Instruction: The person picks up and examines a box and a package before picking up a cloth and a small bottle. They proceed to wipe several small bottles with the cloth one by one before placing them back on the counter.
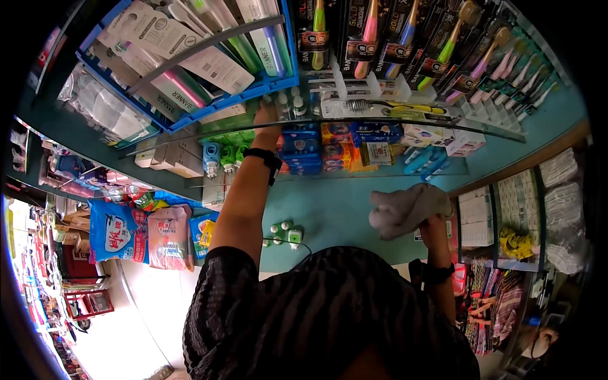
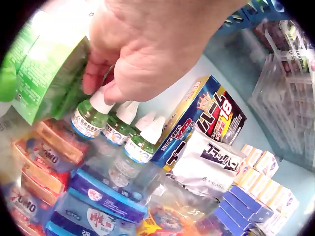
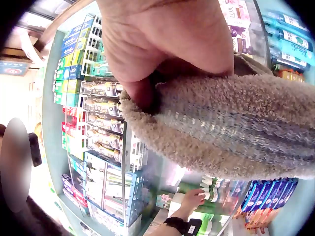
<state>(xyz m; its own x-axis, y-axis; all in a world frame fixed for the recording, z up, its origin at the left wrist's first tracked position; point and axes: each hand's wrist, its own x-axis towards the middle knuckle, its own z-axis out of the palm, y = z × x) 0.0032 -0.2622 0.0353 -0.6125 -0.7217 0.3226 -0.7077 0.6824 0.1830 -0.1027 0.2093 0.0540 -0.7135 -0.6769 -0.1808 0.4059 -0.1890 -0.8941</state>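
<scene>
Fingertips (image 2: 96, 78) of my left hand (image 2: 147, 44): curled down, pinching the white cap (image 2: 102, 101) of the small bottle (image 2: 88, 120), thumb one side, fingers the other.
Reach: arm stretched up, hand arched over the glass shelf (image 1: 481, 130).
Where the small bottle is: upright at the end of a row of matching bottles (image 2: 133, 140), touching its neighbour, just beside the green box (image 2: 44, 73).
Feel, as I judge it: light, hard and smooth-labelled, so likely slippery. The cap is a narrow hold; a grip round the body looks steadier. Tight row, too: nudge one and the neighbours may tip.
Fingers (image 3: 140, 91) of my right hand (image 1: 436, 225): clenched round the grey cloth (image 3: 231, 132), a fold bunched in my grip.
Cloth: soft, limp, fluffy, light. It droops wherever it is unheld, so a fistful through the middle suits it.
Where the cloth is: held up below the shelf, well apart from the bottles.
Around: blue and yellow carton (image 2: 197, 115) beside the row, toothbrush packs (image 1: 405, 38) above.
</scene>
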